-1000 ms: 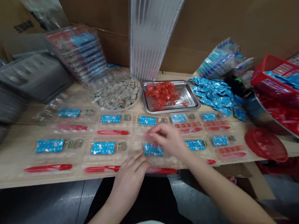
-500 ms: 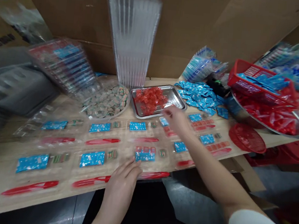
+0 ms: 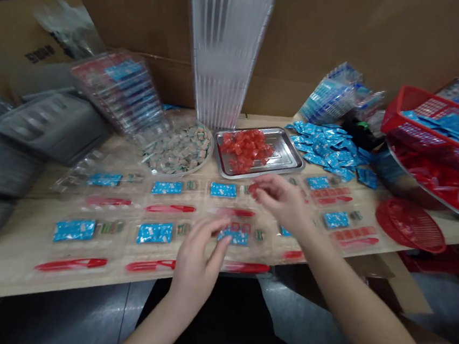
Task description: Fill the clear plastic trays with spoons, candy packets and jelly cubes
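Observation:
My right hand (image 3: 281, 198) is pinched on a small red translucent plastic piece (image 3: 253, 189), just in front of the metal tray. My left hand (image 3: 199, 253) has its thumb and fingers apart, at the left side of a blue packet (image 3: 236, 237) in the front row. Small red square pieces (image 3: 241, 227) lie along that packet's upper edge, and a little striped bundle (image 3: 259, 235) is to its right. Below it is a red plastic utensil (image 3: 247, 268), partly behind my left hand. These things sit in a clear plastic tray whose edges are hard to make out.
A metal tray (image 3: 282, 150) holds a heap of red pieces (image 3: 248, 149). Beside it are a round dish of striped pieces (image 3: 183, 148) and a pile of blue packets (image 3: 325, 143). A clear tray stack (image 3: 227, 53) stands behind. Red baskets (image 3: 411, 224) are at right.
My right hand has come away from the metal tray towards me, a red piece now showing in its fingers. My left hand has lifted and spread its fingers. The view has shifted left.

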Tool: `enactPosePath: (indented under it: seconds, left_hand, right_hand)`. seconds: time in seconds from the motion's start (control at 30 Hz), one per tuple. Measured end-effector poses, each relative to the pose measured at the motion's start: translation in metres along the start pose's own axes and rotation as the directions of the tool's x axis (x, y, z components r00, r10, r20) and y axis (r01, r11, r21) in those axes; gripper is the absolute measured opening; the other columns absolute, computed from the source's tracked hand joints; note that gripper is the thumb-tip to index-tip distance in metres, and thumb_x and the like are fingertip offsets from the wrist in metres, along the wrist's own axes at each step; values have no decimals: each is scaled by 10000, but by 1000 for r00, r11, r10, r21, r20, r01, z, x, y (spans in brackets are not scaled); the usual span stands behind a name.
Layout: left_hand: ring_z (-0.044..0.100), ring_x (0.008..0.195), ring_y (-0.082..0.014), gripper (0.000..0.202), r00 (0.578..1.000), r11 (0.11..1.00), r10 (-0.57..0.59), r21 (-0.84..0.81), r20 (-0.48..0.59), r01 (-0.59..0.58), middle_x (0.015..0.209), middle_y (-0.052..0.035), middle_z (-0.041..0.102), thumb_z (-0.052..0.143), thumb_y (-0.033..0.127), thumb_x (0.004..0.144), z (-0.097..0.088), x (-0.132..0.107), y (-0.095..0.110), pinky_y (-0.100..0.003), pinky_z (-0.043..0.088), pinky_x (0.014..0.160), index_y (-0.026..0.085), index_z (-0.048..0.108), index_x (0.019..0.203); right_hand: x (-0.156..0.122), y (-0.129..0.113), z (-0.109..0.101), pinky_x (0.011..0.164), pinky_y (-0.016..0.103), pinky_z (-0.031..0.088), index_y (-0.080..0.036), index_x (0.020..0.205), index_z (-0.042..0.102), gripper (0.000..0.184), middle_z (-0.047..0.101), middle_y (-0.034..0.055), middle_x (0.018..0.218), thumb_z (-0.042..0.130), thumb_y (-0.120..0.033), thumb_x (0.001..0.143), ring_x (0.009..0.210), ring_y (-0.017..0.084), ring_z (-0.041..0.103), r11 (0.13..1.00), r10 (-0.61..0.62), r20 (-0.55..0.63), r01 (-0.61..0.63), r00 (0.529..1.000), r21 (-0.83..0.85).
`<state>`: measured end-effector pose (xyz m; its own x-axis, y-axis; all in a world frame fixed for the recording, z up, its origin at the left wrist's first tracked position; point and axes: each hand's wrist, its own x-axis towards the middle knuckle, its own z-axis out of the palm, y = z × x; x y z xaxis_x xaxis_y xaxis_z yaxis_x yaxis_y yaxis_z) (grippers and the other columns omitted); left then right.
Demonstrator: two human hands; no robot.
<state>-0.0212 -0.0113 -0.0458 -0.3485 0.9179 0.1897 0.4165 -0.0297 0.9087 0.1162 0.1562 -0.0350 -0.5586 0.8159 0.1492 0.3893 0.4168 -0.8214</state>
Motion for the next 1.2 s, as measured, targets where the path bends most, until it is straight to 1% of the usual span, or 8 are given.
enactPosePath:
  seconds: [0.2, 0.53, 0.7, 0.77, 0.87, 0.93, 1.07, 1.2]
  left_hand:
    - [642, 800, -145, 189, 942, 816, -331, -519, -58, 255, 899, -53, 660, 638, 221, 744, 20, 26, 3, -274, 527, 742, 148, 582, 908]
    - [626, 790, -134, 152, 956, 911, -266, -356, -126, 206, 838, -12, 675, 607, 138, 699, 6, -3, -7, -265, 498, 765, 190, 673, 825]
    - [617, 665, -90, 227, 813, 486, -519, -691, 264, 535, 792, -3, 670, 669, 183, 683, -5, -8, 2, -212, 490, 645, 167, 561, 882]
    - [625, 642, -104, 313, 780, 486, -524, -632, 343, 604, 788, -19, 679, 698, 227, 686, -9, -14, 0, -229, 495, 623, 171, 509, 930]
    - [650, 746, -158, 233, 888, 804, -446, -388, 109, 451, 856, -51, 689, 640, 278, 765, -12, -27, -9, -306, 513, 689, 185, 510, 934]
    - [638, 891, -191, 100, 983, 982, -184, -36, -13, 184, 939, -52, 686, 577, 240, 820, -15, -35, -17, -373, 489, 807, 201, 570, 912]
    - [582, 1064, -234, 156, 966, 882, 210, 397, 150, -253, 1032, -36, 684, 533, 140, 839, -17, -44, -27, -431, 427, 919, 217, 630, 933]
    - [597, 1031, -234, 152, 945, 814, 288, 481, 154, -327, 1021, -28, 692, 530, 122, 842, -14, -43, -33, -416, 461, 881, 200, 632, 924]
  right_hand:
    - [-65, -52, 50, 805, 346, 497, -163, 1114, 574, 297, 684, 78, 964, 439, -95, 858, 891, 201, 625, 853, -358, -66, 297, 931, -429]
    - [-82, -55, 52, 805, 292, 522, -190, 1123, 582, 301, 684, 42, 1006, 514, -123, 837, 892, 155, 643, 951, -216, -74, 192, 974, -242]
    - [-97, -56, 43, 862, 317, 496, -212, 1100, 604, 275, 619, 66, 1054, 579, -191, 826, 1004, 171, 577, 961, -251, 68, 257, 966, -101]
    - [-97, -52, 40, 862, 323, 488, -218, 1024, 631, 204, 630, 54, 1004, 581, -190, 828, 964, 166, 585, 964, -240, 110, 250, 965, -93]
    - [-84, -45, 38, 847, 334, 483, -224, 999, 638, 176, 651, 44, 970, 579, -199, 834, 942, 174, 590, 964, -215, 101, 227, 971, -136]
    - [-68, -42, 40, 831, 340, 480, -219, 1016, 642, 186, 658, 52, 963, 566, -214, 846, 930, 183, 586, 946, -234, 61, 242, 970, -215]
    - [-37, -42, 57, 813, 341, 450, -161, 890, 674, 144, 654, 83, 861, 537, -196, 861, 873, 200, 550, 818, -306, 236, 382, 922, -431]
    - [-32, -45, 78, 797, 339, 420, -147, 825, 659, 120, 638, 91, 832, 542, -154, 847, 864, 208, 520, 718, -228, 440, 455, 869, -527]
